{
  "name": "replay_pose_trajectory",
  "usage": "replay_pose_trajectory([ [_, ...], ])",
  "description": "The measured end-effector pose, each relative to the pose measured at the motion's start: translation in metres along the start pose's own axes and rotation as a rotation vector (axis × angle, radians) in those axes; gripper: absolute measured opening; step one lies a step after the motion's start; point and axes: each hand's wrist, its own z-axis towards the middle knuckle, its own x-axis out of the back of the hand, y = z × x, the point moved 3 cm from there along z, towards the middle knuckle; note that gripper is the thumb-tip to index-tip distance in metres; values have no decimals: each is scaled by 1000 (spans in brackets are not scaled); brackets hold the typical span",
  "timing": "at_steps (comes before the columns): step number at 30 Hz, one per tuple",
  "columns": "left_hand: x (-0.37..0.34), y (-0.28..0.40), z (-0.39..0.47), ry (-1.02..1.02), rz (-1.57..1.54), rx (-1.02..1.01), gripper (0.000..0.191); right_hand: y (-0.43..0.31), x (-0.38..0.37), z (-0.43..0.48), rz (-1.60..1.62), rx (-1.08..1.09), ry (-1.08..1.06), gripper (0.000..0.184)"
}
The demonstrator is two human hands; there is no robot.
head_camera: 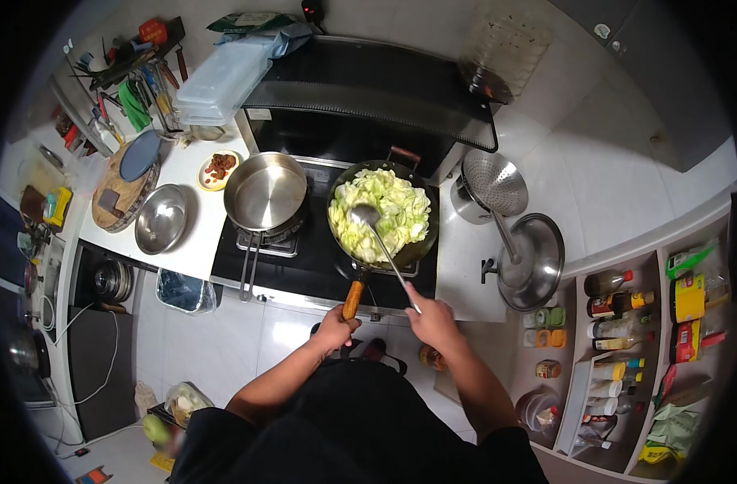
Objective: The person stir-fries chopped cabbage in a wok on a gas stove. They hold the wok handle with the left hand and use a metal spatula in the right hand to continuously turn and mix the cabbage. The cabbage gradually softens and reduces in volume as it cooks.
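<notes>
My left hand [337, 328] grips the wooden handle [353, 300] of a wok [434, 237] on the right burner. Chopped cabbage [399, 202] fills most of the wok. In my right hand [432, 317] is the handle of a metal ladle [365, 214], whose bowl rests on the cabbage at the left of the wok. To the left, a long-handled steel pan [266, 189] stands on the other burner. A small yellow-rimmed dish [238, 158] with reddish-brown pieces sits on the counter beside that pan.
Left on the counter are a steel bowl [161, 219] and a round chopping board [140, 202] with a cleaver [109, 201]. A perforated strainer ladle [497, 181] lies over a steel pot [469, 202] at the right, near a domed metal lid [541, 260]. Bottles fill shelves [577, 339] farther right.
</notes>
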Motion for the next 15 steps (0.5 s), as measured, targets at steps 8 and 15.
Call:
replay_pose_trajectory([
  [8, -5, 8, -11, 11, -8, 9, 43, -6, 97, -82, 80, -52, -60, 56],
  [15, -3, 7, -8, 11, 46, 13, 46, 16, 16, 3, 133, -166, 0, 54],
])
